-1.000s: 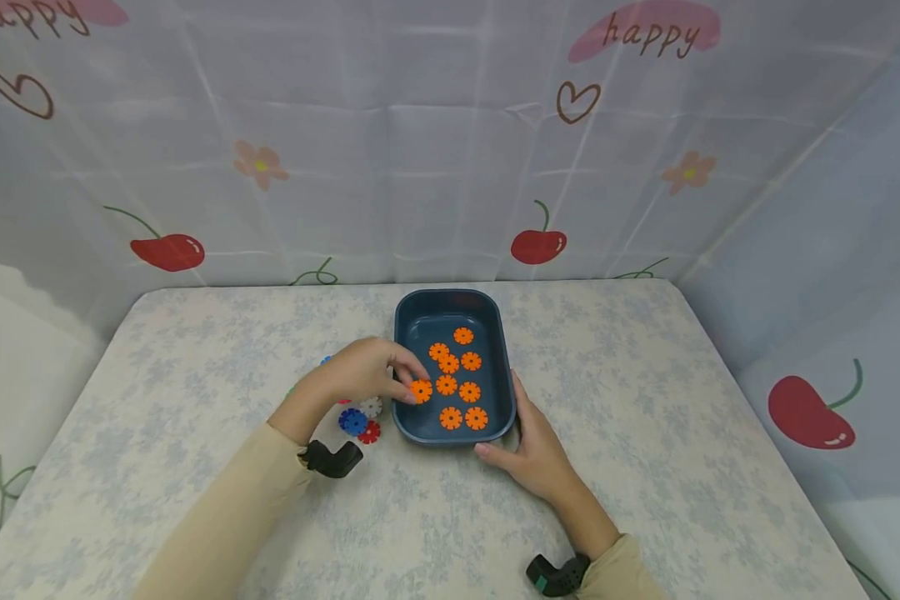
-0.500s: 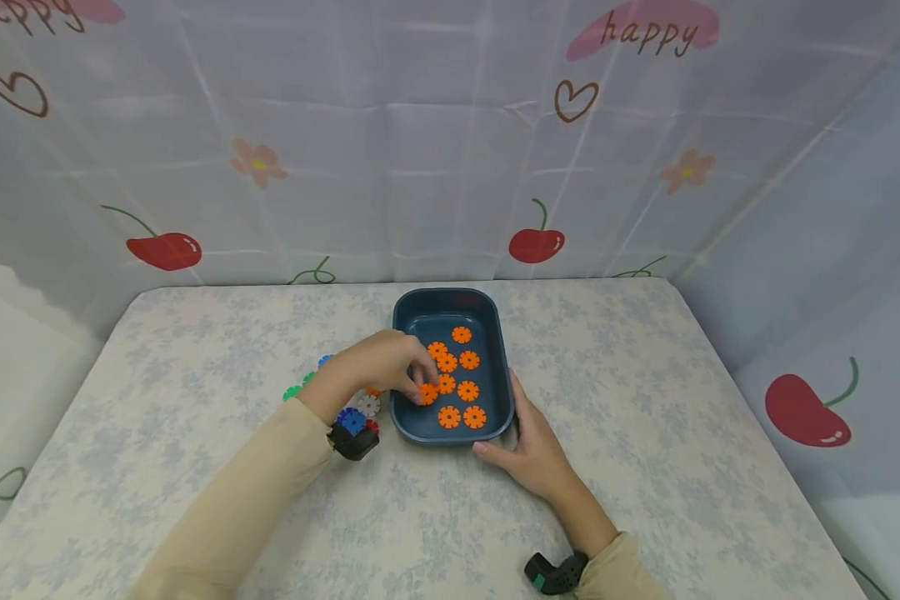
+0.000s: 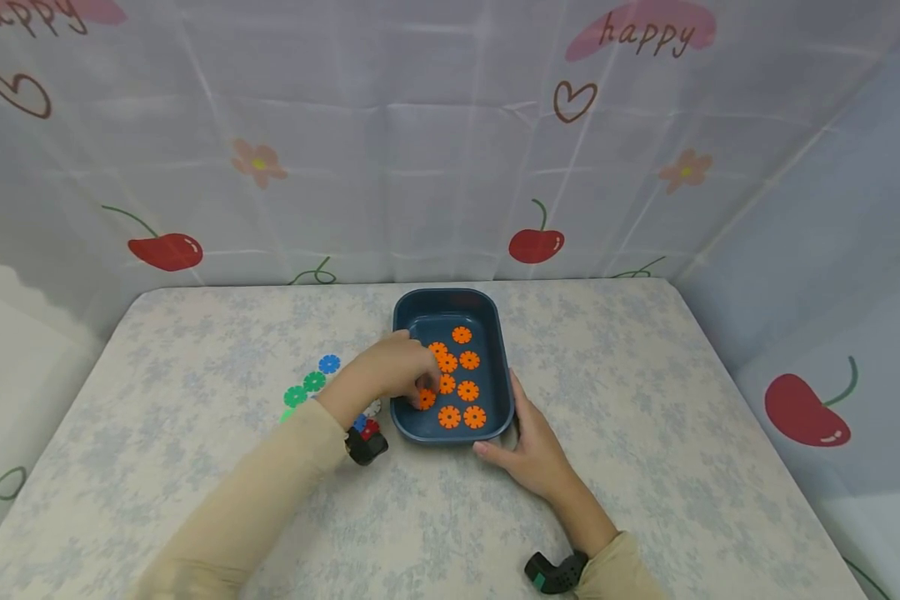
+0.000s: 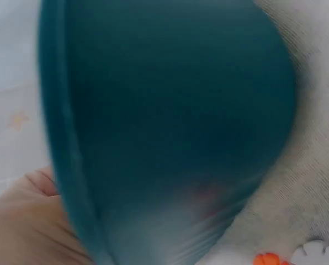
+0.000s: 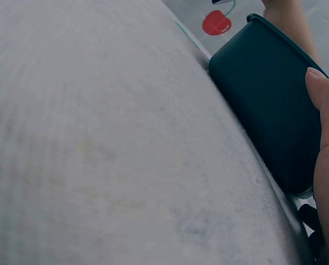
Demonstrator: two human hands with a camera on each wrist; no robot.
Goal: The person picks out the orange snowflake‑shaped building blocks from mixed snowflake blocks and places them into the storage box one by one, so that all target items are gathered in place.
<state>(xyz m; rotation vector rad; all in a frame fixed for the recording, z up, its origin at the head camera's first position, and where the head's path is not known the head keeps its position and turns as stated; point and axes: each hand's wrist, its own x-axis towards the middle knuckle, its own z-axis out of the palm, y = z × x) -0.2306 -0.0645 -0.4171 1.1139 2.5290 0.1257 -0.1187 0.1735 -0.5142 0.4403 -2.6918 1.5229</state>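
Observation:
A dark blue rectangular tray (image 3: 422, 320) stands on the table with several orange notched plastic discs (image 3: 468, 390) lying flat inside. My left hand (image 3: 399, 365) reaches over the tray's left wall, fingers curled down and pinching one orange disc (image 3: 426, 400) at the tray floor; the fingertips are partly hidden. At the near right corner, my right hand (image 3: 534, 450) grips the tray, its fingers along the right wall and its thumb by the near rim. The tray's outer wall (image 4: 175, 110) hides the left fingers in the left wrist view. In the right wrist view, the right thumb (image 5: 322, 91) touches the rim.
Left of the tray, loose discs lie on the table: blue (image 3: 329, 363), green (image 3: 295, 396), red (image 3: 371, 428) and white, partly covered by the left forearm. A printed curtain (image 3: 450, 167) hangs behind the table.
My left hand has moved right and farther into the tray, bringing the orange disc from the left wall down to the tray floor. The right hand stays at the tray.

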